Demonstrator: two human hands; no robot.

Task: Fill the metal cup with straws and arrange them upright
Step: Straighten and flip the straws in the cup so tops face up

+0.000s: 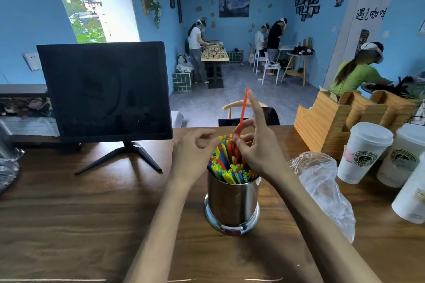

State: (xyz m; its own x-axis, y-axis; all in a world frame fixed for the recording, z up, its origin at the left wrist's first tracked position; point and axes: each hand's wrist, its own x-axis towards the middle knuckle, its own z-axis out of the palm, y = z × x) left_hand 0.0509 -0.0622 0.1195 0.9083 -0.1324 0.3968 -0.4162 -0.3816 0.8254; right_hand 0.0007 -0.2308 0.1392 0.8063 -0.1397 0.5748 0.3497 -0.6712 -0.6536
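A shiny metal cup stands on the wooden counter, packed with several upright straws in green, yellow, blue and red. My right hand hovers over the cup's top and pinches a single red straw that sticks up well above the others, index finger pointing up beside it. My left hand sits just left of the straw bundle with loosely curled fingers, holding nothing; whether it touches the straws is unclear.
A dark monitor on a stand is at the left. A crumpled clear plastic bag lies right of the cup, then white lidded paper cups and a wooden organizer. People work in the room behind.
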